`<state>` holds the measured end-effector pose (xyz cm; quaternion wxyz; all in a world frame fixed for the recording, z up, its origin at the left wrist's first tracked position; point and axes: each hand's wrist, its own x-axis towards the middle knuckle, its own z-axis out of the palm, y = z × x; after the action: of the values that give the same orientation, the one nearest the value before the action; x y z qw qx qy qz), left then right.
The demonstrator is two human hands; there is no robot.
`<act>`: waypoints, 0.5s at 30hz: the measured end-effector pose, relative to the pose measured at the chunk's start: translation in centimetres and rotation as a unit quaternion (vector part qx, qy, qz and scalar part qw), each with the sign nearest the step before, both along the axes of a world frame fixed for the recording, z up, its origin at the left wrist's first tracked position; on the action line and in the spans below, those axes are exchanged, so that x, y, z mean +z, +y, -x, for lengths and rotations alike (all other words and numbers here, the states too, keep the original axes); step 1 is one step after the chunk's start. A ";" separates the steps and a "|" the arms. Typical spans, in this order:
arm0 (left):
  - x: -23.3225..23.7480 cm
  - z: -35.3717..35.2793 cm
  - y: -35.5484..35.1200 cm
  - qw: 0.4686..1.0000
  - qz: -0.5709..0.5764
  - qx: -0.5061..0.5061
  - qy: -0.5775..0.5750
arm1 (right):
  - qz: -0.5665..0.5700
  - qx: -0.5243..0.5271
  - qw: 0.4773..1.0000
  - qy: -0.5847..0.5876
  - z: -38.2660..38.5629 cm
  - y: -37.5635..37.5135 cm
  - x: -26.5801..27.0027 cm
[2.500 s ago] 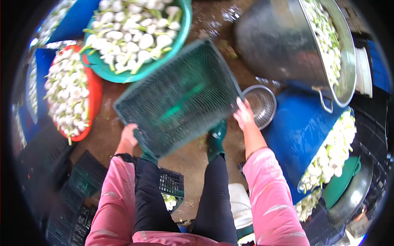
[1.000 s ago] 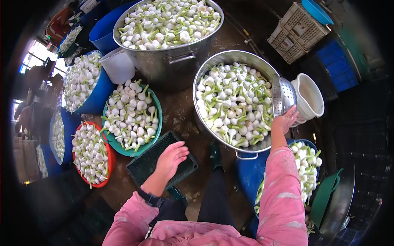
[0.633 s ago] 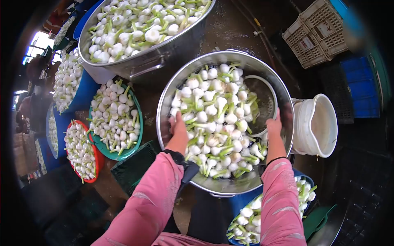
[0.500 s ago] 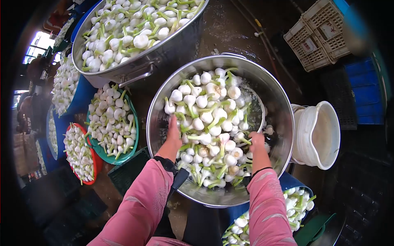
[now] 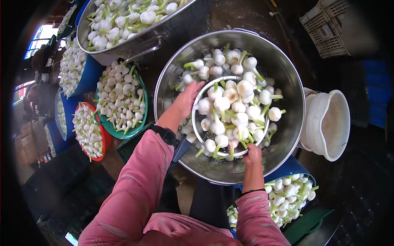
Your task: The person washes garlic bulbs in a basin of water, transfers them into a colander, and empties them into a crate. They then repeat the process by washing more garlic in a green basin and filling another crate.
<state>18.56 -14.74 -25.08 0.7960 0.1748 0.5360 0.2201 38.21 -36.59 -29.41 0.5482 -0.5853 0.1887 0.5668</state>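
Observation:
A round metal basket (image 5: 196,121) full of garlic bulbs (image 5: 239,107) with green stems is inside a large steel pot (image 5: 283,135). At the basket's left rim is my left hand (image 5: 188,98), its fingers apart and reaching toward the bulbs. My right hand (image 5: 252,155) grips the basket's lower right rim, with its fingers partly hidden. More bulbs lie in water in the pot, above and around the basket.
A big steel tub (image 5: 152,33) of garlic stands at the upper left. Garlic fills a green basin (image 5: 144,107), a red basin (image 5: 107,137) and a blue container (image 5: 293,164). A white bucket (image 5: 334,127) is to the right; crates (image 5: 326,30) lie beyond.
The basket rim now shows, holding a smaller heap, with bulbs loose in the pot above it. My left hand has moved up and right and opened; my right hand is lower.

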 end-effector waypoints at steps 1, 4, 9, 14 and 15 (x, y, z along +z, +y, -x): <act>0.6 -0.4 0.1 0.990 0.005 -0.012 -0.142 | -0.010 0.016 0.999 -0.037 -0.2 -0.1 1.3; 1.9 -1.1 -1.7 0.981 -0.061 -0.029 -0.183 | -0.029 0.031 0.995 -0.086 -1.6 -1.4 3.3; 5.2 1.4 -6.7 0.954 -0.169 0.025 -0.247 | -0.060 0.091 0.983 -0.149 -2.3 -2.8 9.8; 9.2 8.4 -13.4 0.948 -0.264 0.103 -0.148 | -0.038 0.194 0.959 -0.203 1.9 -2.5 16.2; 10.6 10.4 -15.1 0.948 -0.257 0.133 -0.134 | -0.011 0.217 0.954 -0.207 3.3 -2.9 17.2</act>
<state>8.13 -29.86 -14.53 0.7520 0.2690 0.3685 0.4758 34.95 -39.48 -12.23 0.4455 -0.7103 -0.0668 0.5409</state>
